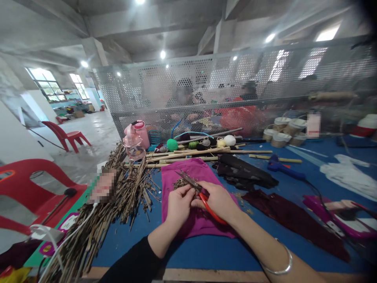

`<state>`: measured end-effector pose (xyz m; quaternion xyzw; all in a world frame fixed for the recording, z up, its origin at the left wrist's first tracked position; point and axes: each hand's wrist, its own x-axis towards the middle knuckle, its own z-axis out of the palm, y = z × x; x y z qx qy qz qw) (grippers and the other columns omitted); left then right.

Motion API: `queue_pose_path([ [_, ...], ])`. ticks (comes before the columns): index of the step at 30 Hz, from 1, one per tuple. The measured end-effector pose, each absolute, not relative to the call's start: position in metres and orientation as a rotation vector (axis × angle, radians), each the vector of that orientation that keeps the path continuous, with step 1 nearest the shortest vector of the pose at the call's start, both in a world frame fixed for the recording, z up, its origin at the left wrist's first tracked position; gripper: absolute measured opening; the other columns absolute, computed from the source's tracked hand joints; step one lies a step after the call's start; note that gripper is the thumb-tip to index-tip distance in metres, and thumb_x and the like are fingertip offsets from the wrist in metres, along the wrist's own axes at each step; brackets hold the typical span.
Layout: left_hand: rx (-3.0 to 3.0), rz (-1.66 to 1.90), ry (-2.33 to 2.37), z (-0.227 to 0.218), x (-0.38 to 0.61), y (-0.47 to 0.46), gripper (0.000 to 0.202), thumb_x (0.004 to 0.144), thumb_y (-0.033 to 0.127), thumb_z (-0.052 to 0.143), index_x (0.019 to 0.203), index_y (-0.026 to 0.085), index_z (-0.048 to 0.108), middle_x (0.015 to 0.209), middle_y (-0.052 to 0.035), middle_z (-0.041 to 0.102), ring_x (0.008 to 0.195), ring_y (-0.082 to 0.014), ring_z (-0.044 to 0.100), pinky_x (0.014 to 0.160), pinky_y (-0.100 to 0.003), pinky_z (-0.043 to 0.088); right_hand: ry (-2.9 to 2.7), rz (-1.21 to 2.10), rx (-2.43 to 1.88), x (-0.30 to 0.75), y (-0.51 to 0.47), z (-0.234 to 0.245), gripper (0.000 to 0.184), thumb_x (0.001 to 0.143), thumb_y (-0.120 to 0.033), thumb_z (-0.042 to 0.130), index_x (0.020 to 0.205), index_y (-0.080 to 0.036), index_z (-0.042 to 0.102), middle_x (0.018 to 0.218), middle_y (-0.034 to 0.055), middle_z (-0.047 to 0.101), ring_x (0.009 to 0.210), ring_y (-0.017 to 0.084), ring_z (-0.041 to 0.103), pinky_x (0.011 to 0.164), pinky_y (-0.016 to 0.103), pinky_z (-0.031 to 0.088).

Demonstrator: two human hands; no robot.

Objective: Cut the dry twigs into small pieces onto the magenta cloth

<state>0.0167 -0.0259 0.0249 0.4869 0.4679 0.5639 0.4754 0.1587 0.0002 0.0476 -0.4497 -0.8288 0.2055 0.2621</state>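
My right hand (219, 201) grips a pair of scissors (188, 179) by its red handles, with the dark blades pointing away from me to the upper left. Close beside it, my left hand (179, 205) is closed in a pinch near the base of the blades. Whatever sits between those fingertips is too small to make out. Both hands are over a magenta cloth (203, 230) spread on the blue table (126, 247). Short brown clippings (179, 183) lie in a small heap on the cloth, just beyond my left hand.
A large pile of dry brown stalks (88, 236) covers the left side. Sticks (188, 155) and yarn balls (172, 145) lie behind the cloth, before a perforated metal screen (147, 86). To the right are dark fabric (244, 173), a blue glue gun (284, 169) and white gloves (347, 173).
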Motion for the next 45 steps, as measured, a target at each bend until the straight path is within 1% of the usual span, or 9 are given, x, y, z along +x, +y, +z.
queue_pose_path([
  [5, 1.116, 1.362, 1.099, 0.0267, 0.0183, -0.0262, 0.031, 0.071, 0.034, 0.059, 0.089, 0.010, 0.068, 0.069, -0.0061, 0.065, 0.057, -0.0125, 0.054, 0.052, -0.021, 0.041, -2.275, 0.534, -1.254, 0.1613, -0.0007, 0.0508, 0.037, 0.071, -0.048, 0.060, 0.102, -0.027, 0.059, 0.085, 0.0029, 0.067, 0.072, 0.019, 0.061, 0.059, 0.025, 0.040],
  [10, 1.244, 1.407, 1.214, 0.0318, 0.0162, -0.0269, 0.024, 0.074, 0.031, 0.056, 0.074, 0.011, 0.068, 0.065, -0.0047, 0.064, 0.061, -0.0136, 0.055, 0.059, -0.022, 0.043, -2.306, 0.357, -1.199, 0.1586, -0.0008, 0.0475, 0.049, 0.067, -0.050, 0.064, 0.105, -0.021, 0.055, 0.095, 0.0080, 0.062, 0.087, 0.022, 0.057, 0.073, 0.030, 0.042],
  [13, 1.274, 1.406, 1.240, 0.0293, 0.0155, -0.0260, 0.023, 0.074, 0.032, 0.055, 0.070, 0.012, 0.068, 0.063, -0.0033, 0.063, 0.063, -0.0144, 0.056, 0.062, -0.023, 0.043, -2.311, 0.324, -1.161, 0.1570, 0.0004, 0.0446, 0.054, 0.066, -0.051, 0.065, 0.106, -0.016, 0.054, 0.095, 0.0110, 0.060, 0.090, 0.024, 0.056, 0.077, 0.033, 0.042],
  [16, 1.280, 1.404, 1.209, 0.0268, 0.0157, -0.0251, 0.024, 0.075, 0.032, 0.054, 0.072, 0.012, 0.068, 0.065, -0.0036, 0.063, 0.063, -0.0142, 0.056, 0.061, -0.022, 0.043, -2.296, 0.354, -1.161, 0.1565, 0.0009, 0.0444, 0.052, 0.066, -0.049, 0.065, 0.105, -0.017, 0.055, 0.096, 0.0112, 0.060, 0.089, 0.024, 0.056, 0.077, 0.033, 0.042],
  [25, 1.117, 1.396, 1.110, 0.0313, 0.0161, -0.0262, 0.028, 0.072, 0.032, 0.059, 0.088, 0.010, 0.068, 0.074, -0.0070, 0.067, 0.063, -0.0141, 0.058, 0.055, -0.021, 0.044, -2.270, 0.584, -1.228, 0.1595, -0.0005, 0.0483, 0.031, 0.074, -0.046, 0.059, 0.098, -0.026, 0.058, 0.088, 0.0024, 0.066, 0.075, 0.019, 0.061, 0.063, 0.026, 0.041],
  [28, 1.063, 1.402, 1.089, 0.0281, 0.0169, -0.0244, 0.029, 0.071, 0.032, 0.060, 0.090, 0.010, 0.068, 0.074, -0.0071, 0.067, 0.063, -0.0142, 0.059, 0.056, -0.021, 0.045, -2.291, 0.528, -1.254, 0.1604, -0.0009, 0.0498, 0.035, 0.071, -0.048, 0.060, 0.099, -0.027, 0.057, 0.088, 0.0029, 0.066, 0.077, 0.020, 0.061, 0.063, 0.026, 0.041],
  [32, 1.023, 1.388, 1.112, 0.0238, 0.0176, -0.0218, 0.028, 0.072, 0.034, 0.059, 0.086, 0.011, 0.066, 0.071, -0.0069, 0.067, 0.055, -0.0126, 0.058, 0.050, -0.020, 0.043, -2.329, 0.410, -1.234, 0.1597, -0.0013, 0.0499, 0.046, 0.064, -0.049, 0.067, 0.100, -0.022, 0.056, 0.093, 0.0065, 0.062, 0.084, 0.022, 0.058, 0.070, 0.029, 0.042],
  [38, 1.119, 1.399, 1.124, 0.0285, 0.0162, -0.0225, 0.023, 0.074, 0.030, 0.055, 0.080, 0.011, 0.067, 0.072, -0.0068, 0.067, 0.069, -0.0163, 0.062, 0.061, -0.023, 0.047, -2.285, 0.482, -1.211, 0.1565, -0.0009, 0.0455, 0.039, 0.068, -0.045, 0.065, 0.100, -0.024, 0.055, 0.092, 0.0047, 0.063, 0.083, 0.020, 0.058, 0.071, 0.029, 0.042],
  [45, 1.170, 1.395, 1.158, 0.0304, 0.0151, -0.0226, 0.027, 0.072, 0.031, 0.058, 0.086, 0.010, 0.069, 0.072, -0.0064, 0.066, 0.067, -0.0155, 0.059, 0.059, -0.023, 0.045, -2.232, 0.529, -1.219, 0.1541, -0.0002, 0.0450, 0.035, 0.071, -0.042, 0.063, 0.100, -0.024, 0.055, 0.092, 0.0040, 0.063, 0.081, 0.020, 0.059, 0.069, 0.027, 0.042],
])
